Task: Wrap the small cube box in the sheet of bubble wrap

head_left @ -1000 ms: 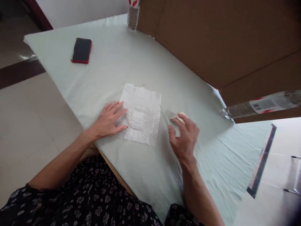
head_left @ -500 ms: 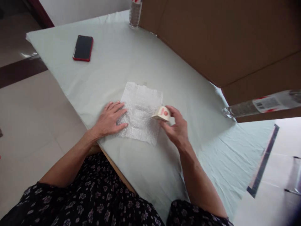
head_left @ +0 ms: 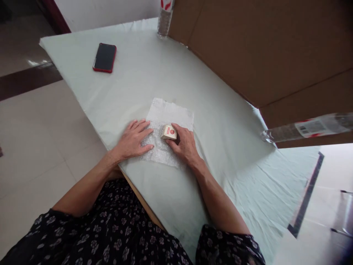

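A sheet of clear bubble wrap [head_left: 173, 112] lies flat on the cloth-covered table. My left hand [head_left: 134, 140] rests on its left edge, fingers spread and holding nothing. Over the middle of the sheet, my right hand [head_left: 184, 143] grips a small cream box [head_left: 169, 132] with red print on top, thumb on the near side and fingers on the far side. Whether the box's underside touches the wrap I cannot tell.
A phone in a red case [head_left: 104, 57] lies at the far left of the pale green tablecloth [head_left: 132, 81]. A large brown cardboard panel [head_left: 248, 48] stands along the right, with one water bottle [head_left: 164, 20] at its far end and another bottle [head_left: 306, 127] at its near end.
My right hand has carried the small box leftward, from the right edge of the bubble wrap to its middle. My left hand stays on the sheet. The view has shifted slightly.
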Demonstrator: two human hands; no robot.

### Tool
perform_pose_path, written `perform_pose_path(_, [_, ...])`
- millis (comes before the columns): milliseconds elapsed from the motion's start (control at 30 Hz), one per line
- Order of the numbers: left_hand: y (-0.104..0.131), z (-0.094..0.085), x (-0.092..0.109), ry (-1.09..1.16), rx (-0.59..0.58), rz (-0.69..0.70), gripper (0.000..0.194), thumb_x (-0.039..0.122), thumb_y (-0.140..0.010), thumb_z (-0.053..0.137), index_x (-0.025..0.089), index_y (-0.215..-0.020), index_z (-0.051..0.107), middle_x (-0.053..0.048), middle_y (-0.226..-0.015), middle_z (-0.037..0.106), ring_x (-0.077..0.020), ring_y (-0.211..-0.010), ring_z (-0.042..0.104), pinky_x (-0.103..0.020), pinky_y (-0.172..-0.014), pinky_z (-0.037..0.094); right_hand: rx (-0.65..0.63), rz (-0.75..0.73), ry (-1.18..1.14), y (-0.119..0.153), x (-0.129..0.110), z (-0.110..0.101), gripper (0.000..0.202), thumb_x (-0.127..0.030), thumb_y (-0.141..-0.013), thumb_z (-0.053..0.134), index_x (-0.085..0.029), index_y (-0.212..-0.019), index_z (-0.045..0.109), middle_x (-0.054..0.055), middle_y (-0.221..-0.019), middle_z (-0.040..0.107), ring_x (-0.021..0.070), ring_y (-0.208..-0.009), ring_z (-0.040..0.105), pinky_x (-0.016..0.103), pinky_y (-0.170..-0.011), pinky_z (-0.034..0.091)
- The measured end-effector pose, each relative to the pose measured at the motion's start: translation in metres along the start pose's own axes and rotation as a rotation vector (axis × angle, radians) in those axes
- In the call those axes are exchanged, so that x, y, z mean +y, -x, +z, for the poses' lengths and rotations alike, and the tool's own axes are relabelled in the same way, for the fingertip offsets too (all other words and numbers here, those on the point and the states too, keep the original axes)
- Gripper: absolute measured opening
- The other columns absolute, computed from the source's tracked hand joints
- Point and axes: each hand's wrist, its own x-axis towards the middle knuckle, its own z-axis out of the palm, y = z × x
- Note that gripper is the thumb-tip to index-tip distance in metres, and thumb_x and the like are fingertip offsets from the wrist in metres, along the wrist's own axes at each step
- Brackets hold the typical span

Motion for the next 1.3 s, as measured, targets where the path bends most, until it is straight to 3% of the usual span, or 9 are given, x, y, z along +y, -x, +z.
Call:
perform_pose_path(167, [0.024,-0.016,0.003,0.076,0.027,0.09,0.059,0.048,-0.086,0.07,0.015,-0.135,0.064,-0.02,-0.155,0.05,-0.038,-0.149,0.041,-0.057,-0.124,0.03,0.157,-0.092,-0.004,0.04,-0.01,-0.029,0.055,-0.044,-0.095,0.064,-0.025,-0.144,0.049,0.014,-0.134,0.068,0.0315,-0.122,0.063,0.05,-0.101,0.049])
perform_pose_path(267, [0.041,-0.026,0.013,0.034,-0.016,0.156,0.059,0.043,-0.084,0.075,0.018,-0.135,0.063,-0.019,-0.157,0.049,-0.0391,-0.151,0.036,-0.06,-0.126,0.025,0.028,-0.277,0.084,0.072,-0.023,-0.035,0.053,-0.045,-0.093,0.065,-0.02,-0.138,0.054,0.017,-0.131,0.069,0.0318,-0.117,0.065,0.048,-0.095,0.05])
perform_pose_path(467, [0.036,-0.016,0.041,-0.06,-0.077,0.219,0.053,0.025,-0.084,0.071,0.014,-0.135,0.064,-0.023,-0.155,0.049,-0.043,-0.149,0.04,-0.065,-0.122,0.028,0.249,-0.411,0.225,0.076,-0.029,-0.012,0.021,-0.008,-0.093,0.057,-0.018,-0.11,0.065,0.011,-0.105,0.08,0.0209,-0.096,0.073,0.039,-0.095,0.048])
perform_pose_path(633, [0.01,-0.009,0.051,-0.061,0.01,0.154,0.036,0.019,-0.086,0.069,0.015,-0.122,0.07,-0.022,-0.152,0.053,-0.0407,-0.145,0.046,-0.065,-0.121,0.031,0.355,-0.238,0.138,0.045,-0.028,-0.023,0.015,-0.014,-0.098,0.053,-0.021,-0.099,0.066,0.004,-0.091,0.08,0.0174,-0.081,0.072,0.035,-0.086,0.047])
perform_pose_path(733, [-0.007,-0.01,0.05,0.07,0.107,0.042,0.014,0.019,-0.091,0.062,0.017,-0.098,0.074,-0.017,-0.142,0.064,-0.0341,-0.135,0.058,-0.057,-0.117,0.039,0.303,-0.153,0.111,0.037,-0.026,-0.033,0.016,-0.021,-0.1,0.051,-0.022,-0.095,0.066,0.004,-0.089,0.079,0.0194,-0.081,0.072,0.036,-0.085,0.047])
perform_pose_path(867, [-0.026,-0.014,0.047,0.364,0.126,-0.105,0.015,0.025,-0.089,0.059,0.018,-0.089,0.072,-0.013,-0.133,0.07,-0.0276,-0.123,0.065,-0.039,-0.091,0.056,0.188,-0.047,0.024,0.032,-0.02,-0.039,0.025,-0.041,-0.094,0.064,-0.022,-0.109,0.068,0.008,-0.098,0.079,0.0252,-0.09,0.072,0.041,-0.089,0.048])
perform_pose_path(967, [-0.039,-0.017,0.046,0.488,0.096,-0.191,0.016,0.031,-0.084,0.06,0.019,-0.086,0.071,-0.011,-0.13,0.071,-0.0254,-0.113,0.067,-0.03,-0.074,0.052,0.112,0.072,-0.086,0.019,-0.015,-0.044,0.017,-0.038,-0.091,0.065,-0.023,-0.097,0.069,0.006,-0.092,0.078,0.0239,-0.085,0.07,0.04,-0.087,0.048])
perform_pose_path(1133, [-0.058,-0.013,0.045,0.585,0.076,-0.306,0.023,0.04,-0.079,0.065,0.018,-0.077,0.067,-0.006,-0.12,0.075,-0.0146,-0.074,0.062,-0.03,-0.07,0.046,0.014,0.187,-0.423,-0.014,-0.007,-0.049,0.019,-0.04,-0.083,0.067,-0.022,-0.077,0.063,0.007,-0.106,0.074,0.0216,-0.093,0.066,0.031,-0.075,0.047])
perform_pose_path(1300, [-0.068,-0.002,0.041,0.631,0.081,-0.36,0.02,0.037,-0.074,0.063,0.017,-0.073,0.064,0.0,-0.074,0.067,-0.0134,-0.066,0.052,-0.027,-0.064,0.039,-0.01,0.376,-0.692,-0.022,-0.002,-0.036,0.027,-0.045,-0.074,0.072,-0.021,-0.074,0.06,0.004,-0.084,0.071,0.0159,-0.071,0.058,0.03,-0.067,0.043])
